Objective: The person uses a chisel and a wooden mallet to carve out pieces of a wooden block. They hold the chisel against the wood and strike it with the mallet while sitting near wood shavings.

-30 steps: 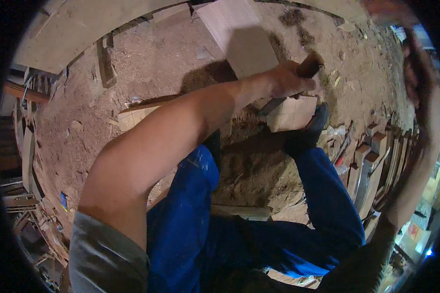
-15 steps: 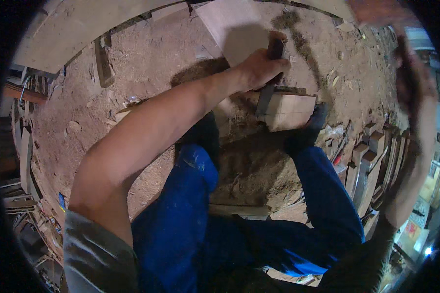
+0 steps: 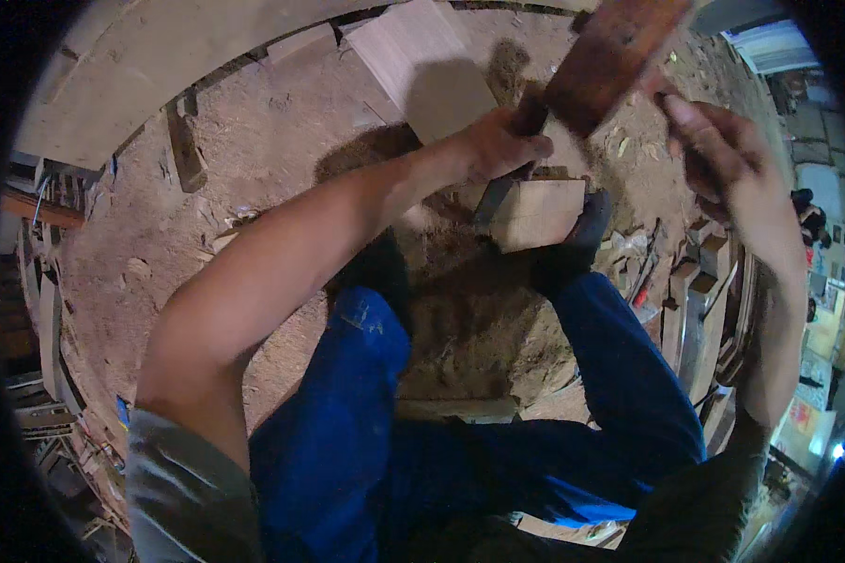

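Note:
My left hand point(image 3: 499, 145) is wrapped round the dark handle of a chisel point(image 3: 531, 113). Below that hand, the chisel's blade end meets a pale wood block point(image 3: 539, 214), whose far upper part is partly hidden by the hand. My right hand point(image 3: 718, 155) grips the handle of a wooden mallet, its fingers closed. The reddish-brown mallet head point(image 3: 615, 66) is just above and right of the chisel's top; whether they touch I cannot tell. A dark-clad foot point(image 3: 590, 227) rests against the block's right side.
A pale board point(image 3: 408, 47) lies on the dusty, chip-strewn ground beyond my left hand. A narrow wood offcut point(image 3: 186, 150) is at the left. Stacked timber pieces point(image 3: 695, 291) stand at the right, beside my blue-trousered leg point(image 3: 629, 366). A large plank point(image 3: 160, 75) spans the far left.
My right hand has swung the mallet from the far right in toward the chisel, bringing its head near the handle top. My left hand keeps hold of the chisel on the block.

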